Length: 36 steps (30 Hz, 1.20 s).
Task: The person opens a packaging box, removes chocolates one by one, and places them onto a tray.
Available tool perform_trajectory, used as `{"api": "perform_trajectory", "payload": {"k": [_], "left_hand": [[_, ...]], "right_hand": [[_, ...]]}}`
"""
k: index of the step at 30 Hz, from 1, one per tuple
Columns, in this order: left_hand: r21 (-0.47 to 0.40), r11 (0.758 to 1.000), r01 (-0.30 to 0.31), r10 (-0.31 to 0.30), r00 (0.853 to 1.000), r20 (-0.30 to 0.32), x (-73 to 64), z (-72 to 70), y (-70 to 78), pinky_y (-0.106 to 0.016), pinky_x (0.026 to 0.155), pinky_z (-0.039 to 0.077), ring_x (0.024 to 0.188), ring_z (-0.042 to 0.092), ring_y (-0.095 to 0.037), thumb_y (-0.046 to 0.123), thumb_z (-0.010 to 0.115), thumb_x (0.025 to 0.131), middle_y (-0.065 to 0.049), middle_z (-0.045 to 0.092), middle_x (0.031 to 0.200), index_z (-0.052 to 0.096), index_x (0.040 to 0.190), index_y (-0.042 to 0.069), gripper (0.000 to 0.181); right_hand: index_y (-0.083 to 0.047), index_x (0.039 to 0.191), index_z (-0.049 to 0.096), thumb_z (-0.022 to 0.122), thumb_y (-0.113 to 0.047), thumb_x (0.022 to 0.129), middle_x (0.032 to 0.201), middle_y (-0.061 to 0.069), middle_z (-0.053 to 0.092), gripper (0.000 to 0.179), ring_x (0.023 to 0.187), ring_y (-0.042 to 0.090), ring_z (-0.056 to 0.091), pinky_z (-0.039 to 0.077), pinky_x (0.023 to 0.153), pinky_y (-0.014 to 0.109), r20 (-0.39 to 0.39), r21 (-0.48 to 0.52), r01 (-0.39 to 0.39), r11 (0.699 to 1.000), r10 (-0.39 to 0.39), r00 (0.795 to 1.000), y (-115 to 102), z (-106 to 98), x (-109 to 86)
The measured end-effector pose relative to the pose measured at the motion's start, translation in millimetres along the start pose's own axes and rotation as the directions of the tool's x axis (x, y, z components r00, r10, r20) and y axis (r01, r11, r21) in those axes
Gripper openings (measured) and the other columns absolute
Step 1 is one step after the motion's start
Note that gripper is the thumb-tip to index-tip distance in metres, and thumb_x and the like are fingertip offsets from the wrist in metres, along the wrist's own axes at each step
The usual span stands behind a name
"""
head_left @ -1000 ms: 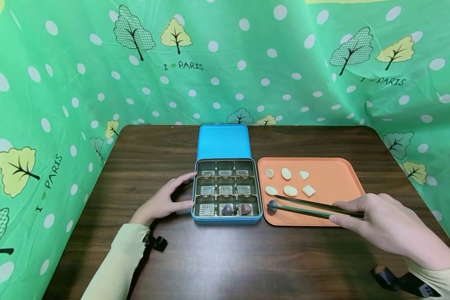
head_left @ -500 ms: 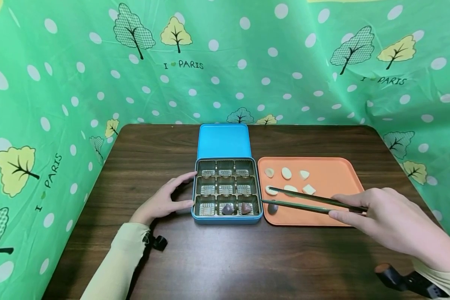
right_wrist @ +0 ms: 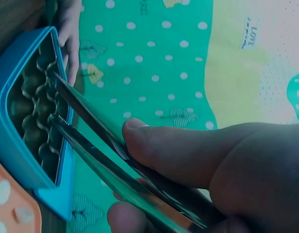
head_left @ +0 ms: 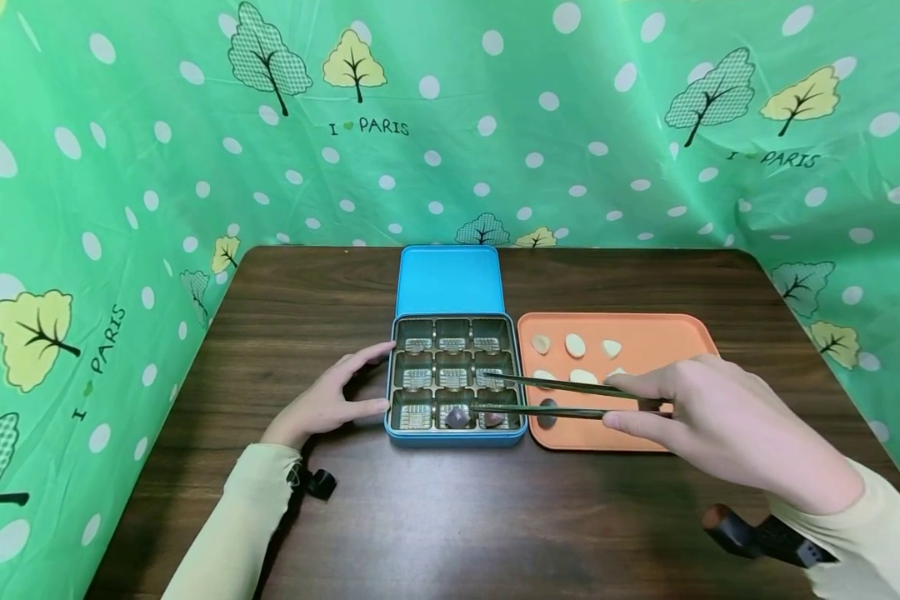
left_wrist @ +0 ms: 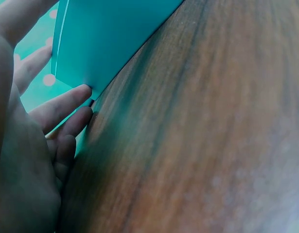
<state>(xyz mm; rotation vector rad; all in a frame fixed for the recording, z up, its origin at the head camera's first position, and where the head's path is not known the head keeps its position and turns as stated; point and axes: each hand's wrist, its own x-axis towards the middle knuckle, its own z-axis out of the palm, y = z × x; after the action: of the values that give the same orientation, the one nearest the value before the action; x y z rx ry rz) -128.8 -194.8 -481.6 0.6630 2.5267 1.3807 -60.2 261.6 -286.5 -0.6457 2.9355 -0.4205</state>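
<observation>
My right hand point(head_left: 727, 421) holds dark metal tongs point(head_left: 558, 411) between thumb and fingers. Their two serrated tips stand apart over the right side of a blue tin box point(head_left: 453, 440), with nothing visible between them in the right wrist view. A divided dark insert fills the box. Purplish stones lie in its front row: one point(head_left: 457, 417) in the middle compartment, another point(head_left: 494, 420) in the right one, partly behind the tongs. At the box's left side, my left hand point(head_left: 322, 404) touches the wall with spread, nearly straight fingers; the left wrist view shows this contact closely.
An orange tray point(head_left: 675, 337) sits right of the box. It bears several pale stones point(head_left: 575, 346) and one dark stone point(head_left: 547, 414), partly covered by the tongs. The box's blue lid point(head_left: 450, 279) lies behind it on the wooden table point(head_left: 330, 292).
The tongs first spread around the dark stone on the tray, leaving it there. My right hand then moved left, bringing the open tips over the box. My left hand has kept its place.
</observation>
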Motion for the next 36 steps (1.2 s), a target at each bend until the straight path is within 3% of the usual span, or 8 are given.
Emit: {"api": "perform_trajectory", "payload": {"k": [3, 8, 16, 20, 23, 27, 31, 36], "left_hand": [[0.001, 1.0, -0.001, 0.001, 1.0, -0.001, 0.4, -0.1, 0.9, -0.062, 0.118, 0.031, 0.148, 0.039, -0.027, 0.035, 0.083, 0.093, 0.003, 0.042, 0.163, 0.038, 0.162, 0.038, 0.083], [0.001, 1.0, 0.0, 0.0, 1.0, -0.001, 1.4, 0.1, 1.2, -0.061, 0.117, 0.032, 0.147, 0.04, -0.027, 0.036, 0.083, 0.093, 0.004, 0.043, 0.163, 0.038, 0.162, 0.04, 0.083], [-0.008, 1.0, 0.005, -0.005, 1.0, 0.005, 1.3, -0.3, -0.4, -0.062, 0.118, 0.03, 0.147, 0.039, -0.026, 0.034, 0.082, 0.093, 0.004, 0.043, 0.163, 0.039, 0.162, 0.037, 0.082], [-0.01, 1.0, 0.008, -0.008, 1.0, 0.006, 0.9, 0.2, -1.4, -0.062, 0.118, 0.03, 0.147, 0.039, -0.026, 0.035, 0.082, 0.093, 0.004, 0.043, 0.163, 0.039, 0.162, 0.037, 0.081], [-0.012, 1.0, 0.008, -0.008, 1.0, 0.003, 0.3, 0.1, -1.0, -0.062, 0.118, 0.03, 0.147, 0.039, -0.027, 0.034, 0.082, 0.093, 0.004, 0.043, 0.163, 0.039, 0.162, 0.038, 0.081], [-0.019, 1.0, 0.008, -0.008, 1.0, -0.003, -0.2, 0.0, -0.5, -0.063, 0.119, 0.029, 0.148, 0.038, -0.027, 0.034, 0.082, 0.093, 0.004, 0.043, 0.163, 0.039, 0.162, 0.037, 0.081], [-0.018, 1.0, 0.013, -0.013, 1.0, -0.002, -0.1, 0.1, -0.5, -0.063, 0.119, 0.029, 0.148, 0.038, -0.027, 0.035, 0.082, 0.093, 0.004, 0.042, 0.163, 0.039, 0.162, 0.038, 0.081], [-0.003, 1.0, 0.013, -0.013, 1.0, 0.002, 0.0, -0.2, -0.5, -0.063, 0.119, 0.029, 0.148, 0.039, -0.027, 0.036, 0.082, 0.093, 0.004, 0.043, 0.163, 0.039, 0.162, 0.038, 0.081]], "right_hand": [[-0.024, 0.129, 0.078, 0.071, -0.059, 0.095, 0.08, -0.015, 0.074, 0.049, 0.046, 0.002, 0.033, 0.025, 0.043, 0.027, 0.037, 0.013, -0.007, 1.0, 0.006, 0.999, -9.1, -0.1, 6.7], [-0.02, 0.127, 0.079, 0.072, -0.054, 0.097, 0.052, -0.022, 0.047, 0.046, 0.044, 0.0, 0.03, 0.027, 0.044, 0.024, 0.034, 0.014, 0.084, 0.996, -0.084, 0.996, -18.9, 5.0, 16.2], [-0.02, 0.12, 0.082, 0.077, -0.048, 0.095, 0.087, -0.011, 0.077, 0.038, 0.047, 0.0, 0.037, 0.03, 0.044, 0.026, 0.056, -0.026, 0.137, 0.99, -0.135, 0.989, -27.9, 12.0, 29.0], [-0.024, 0.116, 0.083, 0.076, -0.047, 0.096, 0.068, -0.016, 0.063, 0.032, 0.048, 0.002, 0.041, 0.03, 0.044, 0.028, 0.089, -0.058, 0.135, 0.989, -0.129, 0.988, -34.2, 14.1, 34.2], [-0.029, 0.112, 0.083, 0.077, -0.046, 0.095, 0.072, -0.017, 0.066, 0.025, 0.056, 0.006, 0.045, 0.032, 0.046, 0.028, 0.101, -0.078, 0.144, 0.986, -0.136, 0.986, -40.5, 15.4, 37.4], [-0.033, 0.094, 0.082, 0.081, -0.045, 0.092, 0.102, -0.011, 0.078, 0.012, 0.064, 0.012, 0.046, 0.035, 0.047, 0.03, 0.093, -0.123, 0.138, 0.983, -0.127, 0.988, -50.6, 17.0, 41.7], [-0.036, 0.066, 0.062, 0.082, -0.044, 0.091, 0.076, -0.008, 0.067, 0.033, 0.059, 0.018, 0.042, 0.033, 0.046, 0.033, 0.088, -0.173, 0.124, 0.977, -0.11, 0.99, -60.0, 18.9, 44.9], [-0.034, 0.061, 0.053, 0.084, -0.041, 0.09, 0.059, -0.008, 0.043, 0.042, 0.063, 0.017, 0.038, 0.03, 0.052, 0.033, 0.079, -0.217, 0.146, 0.965, -0.132, 0.988, -68.2, 20.2, 46.0]]}}
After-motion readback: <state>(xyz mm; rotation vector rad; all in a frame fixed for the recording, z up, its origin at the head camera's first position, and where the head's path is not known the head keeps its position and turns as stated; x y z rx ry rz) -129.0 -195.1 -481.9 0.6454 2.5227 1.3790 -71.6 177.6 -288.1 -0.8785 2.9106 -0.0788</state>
